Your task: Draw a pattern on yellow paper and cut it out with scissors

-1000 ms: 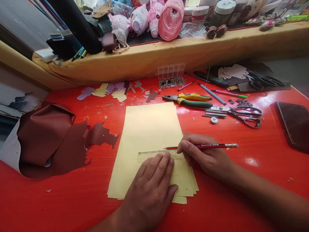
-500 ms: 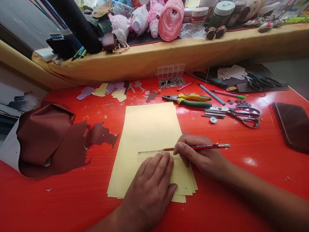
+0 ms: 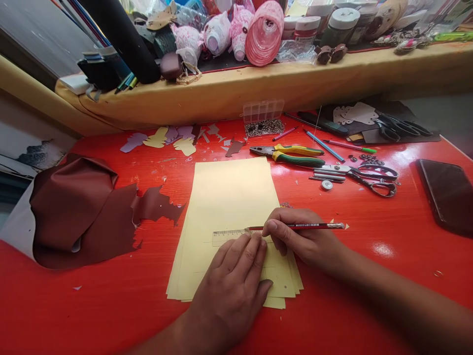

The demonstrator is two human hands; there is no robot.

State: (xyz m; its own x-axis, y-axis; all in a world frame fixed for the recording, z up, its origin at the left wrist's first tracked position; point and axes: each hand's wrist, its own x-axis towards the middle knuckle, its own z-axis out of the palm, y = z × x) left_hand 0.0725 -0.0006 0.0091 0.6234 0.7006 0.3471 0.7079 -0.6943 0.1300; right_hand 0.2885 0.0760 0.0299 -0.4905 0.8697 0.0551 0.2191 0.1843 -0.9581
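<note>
A stack of pale yellow paper (image 3: 229, 197) lies in the middle of the red table (image 3: 92, 305). A clear ruler (image 3: 229, 237) rests across its lower part. My left hand (image 3: 229, 281) lies flat on the ruler and paper, fingers pressing down and holding nothing. My right hand (image 3: 299, 237) is shut on a red pencil (image 3: 310, 227), with the pencil's tip at the ruler's upper edge near my left fingertips. The hands hide the ruler's right end.
A torn sheet of brown leather (image 3: 81, 212) lies to the left. Beyond the paper are cut paper shapes (image 3: 158, 140), green-and-yellow pliers (image 3: 288, 155), and scissors (image 3: 373, 182). A dark flat slab (image 3: 445, 197) sits at the right. A cloth-covered shelf edge (image 3: 221, 96) runs behind the table.
My right hand has shifted slightly left, and the pencil's tip has moved left along the ruler. The pencil's far end has swung in toward my hand. My left hand stays in place.
</note>
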